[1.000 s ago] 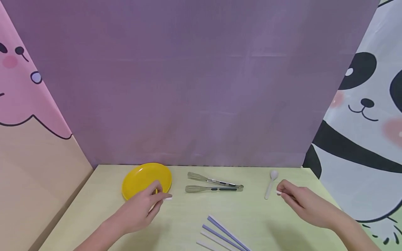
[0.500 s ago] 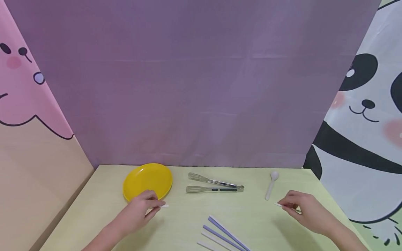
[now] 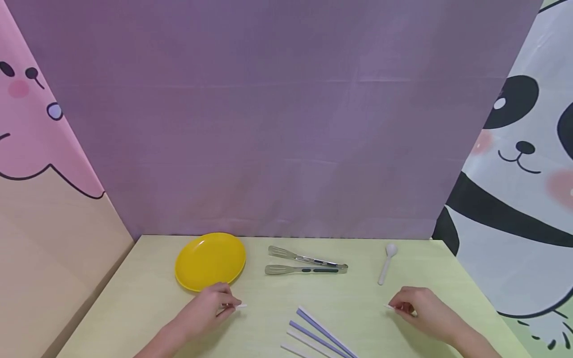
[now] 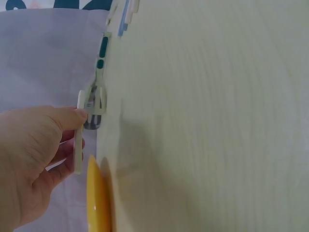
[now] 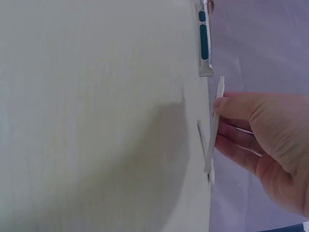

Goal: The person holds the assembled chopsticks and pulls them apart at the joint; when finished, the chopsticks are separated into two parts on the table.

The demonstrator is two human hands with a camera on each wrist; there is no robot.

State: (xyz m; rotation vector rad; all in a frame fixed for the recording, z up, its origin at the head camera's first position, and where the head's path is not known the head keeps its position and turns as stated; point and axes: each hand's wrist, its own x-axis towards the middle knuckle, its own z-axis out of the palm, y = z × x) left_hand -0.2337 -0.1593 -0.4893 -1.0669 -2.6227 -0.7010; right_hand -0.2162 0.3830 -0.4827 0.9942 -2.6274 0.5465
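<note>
My left hand (image 3: pixel 206 311) pinches a short, flat white stick (image 4: pixel 78 145) between thumb and fingers, just in front of the yellow plate (image 3: pixel 210 261). Its tip pokes out to the right of the fingers in the head view. On the other side, my right hand (image 3: pixel 427 313) grips a similar white stick (image 5: pixel 212 140), narrower at one end, its tip pointing left. Both hands hover a little above the table, casting shadows on it. A white spoon (image 3: pixel 386 263) lies beyond the right hand. What the sticks are cannot be told.
Metal tongs (image 3: pixel 320 270) with dark grip pads lie spread at the back middle of the table (image 3: pixel 264 298). Several thin purple and white sticks (image 3: pixel 320 330) fan out at the front middle, cut off by the frame's bottom. A purple cloth (image 3: pixel 286 124) hangs behind.
Both hands have come down and nearer the front edge, each still holding its white stick. The left hand has uncovered more of the plate. Plate, tongs and spoon stay put.
</note>
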